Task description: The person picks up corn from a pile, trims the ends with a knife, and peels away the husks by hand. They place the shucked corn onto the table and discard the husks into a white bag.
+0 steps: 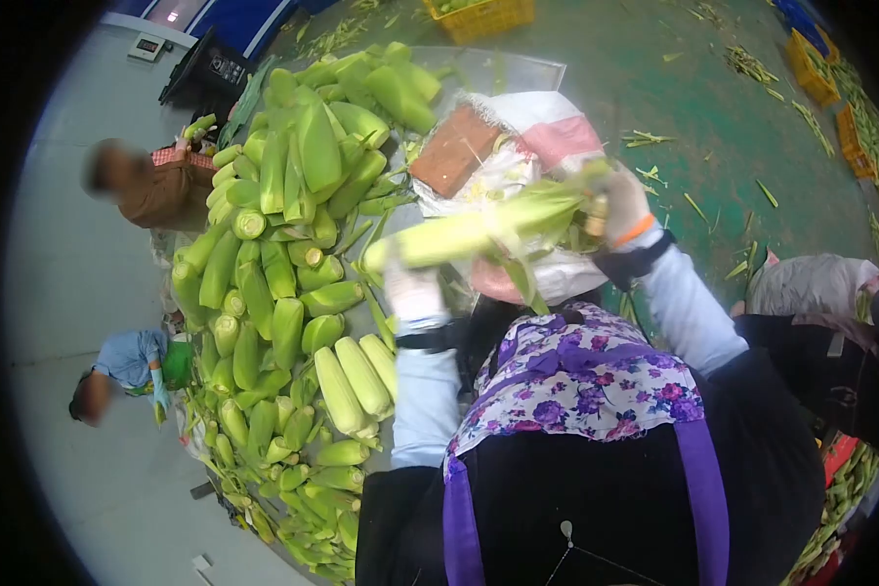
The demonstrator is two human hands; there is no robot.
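In the head view a pale green ear of corn (459, 232) lies across in front of my chest, partly stripped, with loose husk leaves hanging beneath it. My left hand (412, 291), in a white glove, grips the corn at its left end. My right hand (623, 203), gloved with an orange band at the wrist, is closed around the husk and stalk end. A small brownish piece by the right fingers is too blurred to name. Several peeled ears (352, 383) lie side by side below my left hand, next to a big heap of corn in green husks (293, 186).
A brown block (456, 151) rests on white and pink woven sacks (547, 122) beyond the corn. Two co-workers, one in a brown top (166, 190), one in blue (132, 359), are across the heap. Yellow crates (483, 18) and husk scraps (749, 64) are on the green floor.
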